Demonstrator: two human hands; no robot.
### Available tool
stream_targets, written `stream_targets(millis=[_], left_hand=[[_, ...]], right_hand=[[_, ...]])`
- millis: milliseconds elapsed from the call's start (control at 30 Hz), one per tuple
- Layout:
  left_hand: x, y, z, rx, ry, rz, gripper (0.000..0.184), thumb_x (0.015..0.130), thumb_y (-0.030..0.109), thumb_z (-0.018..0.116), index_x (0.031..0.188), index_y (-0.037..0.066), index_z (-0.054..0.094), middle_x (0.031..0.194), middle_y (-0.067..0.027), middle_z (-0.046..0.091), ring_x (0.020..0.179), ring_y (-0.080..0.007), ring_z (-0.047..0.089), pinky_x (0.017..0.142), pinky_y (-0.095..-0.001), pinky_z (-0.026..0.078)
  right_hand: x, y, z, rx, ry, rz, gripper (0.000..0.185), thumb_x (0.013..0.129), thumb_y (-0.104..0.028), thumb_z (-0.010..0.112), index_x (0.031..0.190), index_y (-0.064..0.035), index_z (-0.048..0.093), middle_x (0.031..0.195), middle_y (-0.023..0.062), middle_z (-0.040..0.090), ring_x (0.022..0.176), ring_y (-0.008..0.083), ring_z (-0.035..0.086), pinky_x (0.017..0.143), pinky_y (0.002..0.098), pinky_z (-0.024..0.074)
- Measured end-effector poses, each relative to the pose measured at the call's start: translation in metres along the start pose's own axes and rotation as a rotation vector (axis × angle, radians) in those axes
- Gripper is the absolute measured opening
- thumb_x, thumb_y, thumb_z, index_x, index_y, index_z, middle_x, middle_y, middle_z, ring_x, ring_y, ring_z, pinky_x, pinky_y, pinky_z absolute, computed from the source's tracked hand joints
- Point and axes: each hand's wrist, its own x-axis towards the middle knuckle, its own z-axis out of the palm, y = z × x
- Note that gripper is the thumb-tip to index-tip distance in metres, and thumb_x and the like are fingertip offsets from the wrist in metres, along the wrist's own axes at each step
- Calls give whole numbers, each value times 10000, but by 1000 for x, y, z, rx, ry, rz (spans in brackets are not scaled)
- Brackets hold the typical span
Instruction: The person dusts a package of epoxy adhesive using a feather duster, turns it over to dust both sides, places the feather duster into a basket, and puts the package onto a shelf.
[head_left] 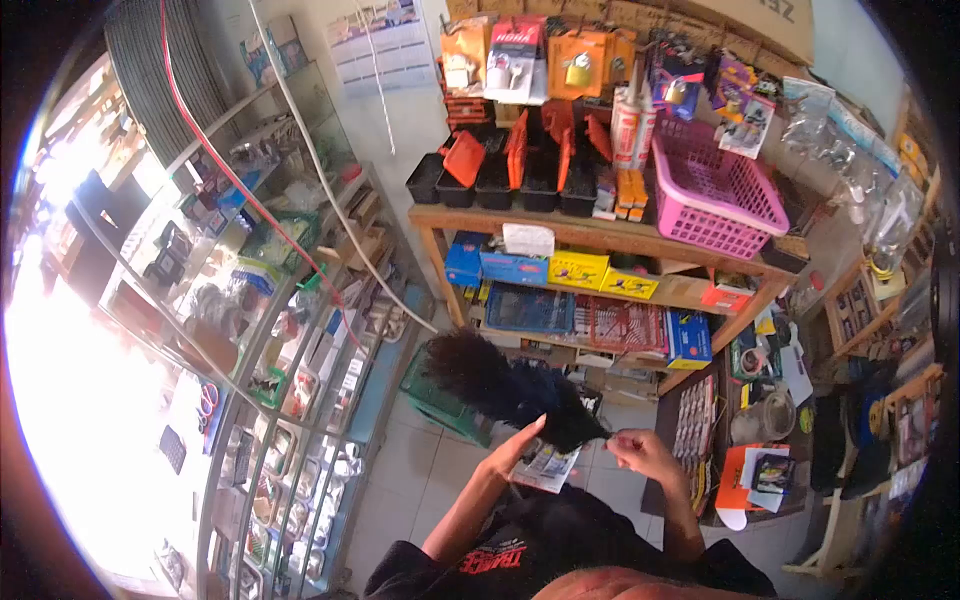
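A black feather duster [510, 385] slants across the middle of the head view, its bushy end toward the upper left. My right hand [645, 455] pinches its narrow lower end between thumb and fingers. Against the underside of the feathers rests my left hand [515, 450], fingers stretched out and partly hidden by the duster. Just below the duster, between my hands, a printed card or packet [548, 470] shows; what supports it is hidden.
Ahead stands a wooden shelf [600, 232] with black bins and a pink basket [720, 200]. A glass display case [280, 430] runs along the left. A green crate [430, 395] sits on the tiled floor. Goods crowd the right, including an orange box [738, 480].
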Motion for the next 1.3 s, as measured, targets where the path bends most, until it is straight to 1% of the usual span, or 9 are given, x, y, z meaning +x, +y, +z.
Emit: stream_targets(millis=[233,567,700,767,800,1000,1133,1267,1300], left_hand=[[-28,33,-39,-294,42,-25,774,878,635,509,1200,-69,526,1064,-256,635,920,-408,668,844,-486,553],[-17,47,-68,-143,-19,-174,758,900,568,544,1346,-24,389,1093,-242,624,845,-348,693,725,-410,598],[-11,55,-88,-111,-36,-235,688,949,512,484,1355,-36,389,1201,-256,585,953,-397,663,835,-448,569],[-7,55,-97,-111,-28,-287,693,950,514,478,1356,-40,387,1213,-264,577,977,-392,658,844,-441,568],[-7,56,-97,-103,-58,-278,708,945,532,472,1353,-41,389,1214,-270,574,990,-396,652,844,-450,567],[5,64,-75,-250,-254,-181,821,890,660,425,1347,-22,400,1239,-292,547,1062,-462,601,871,-564,527],[23,67,-37,-405,-200,-65,763,910,642,411,1396,55,385,1250,-232,557,1052,-433,610,929,-542,500],[39,39,-46,-325,-412,-23,807,885,662,443,1409,55,355,1261,-191,559,1058,-406,614,921,-547,499],[42,33,-49,-137,-338,0,821,885,676,425,1411,51,341,1229,-204,583,1044,-367,632,915,-487,517]], right_hand=[[16,22,-16,-68,-71,154,233,947,-238,595,895,-23,669,658,-21,570,555,42,501,502,211,400],[30,7,35,-74,-37,184,269,953,-254,587,896,0,655,686,-28,576,599,45,499,549,225,410],[34,-37,59,-87,80,269,252,956,-223,571,825,-17,631,639,-28,520,610,47,497,577,222,422],[35,11,59,-26,141,0,252,955,-206,569,772,-34,591,620,-22,498,592,49,479,569,218,418],[37,16,62,5,172,-135,260,954,-198,567,746,-42,571,611,-19,487,583,51,470,564,216,417],[30,14,42,316,345,-15,336,972,-275,542,713,-68,491,604,20,489,511,61,396,459,209,322],[25,13,15,514,412,-50,382,975,-344,535,727,-55,509,620,55,516,487,62,370,438,214,294],[30,22,-20,255,205,80,394,959,-290,548,652,-43,526,582,28,498,516,62,398,484,238,326],[32,27,-26,119,233,70,390,956,-279,551,649,-39,534,574,16,492,523,61,406,495,242,328]])
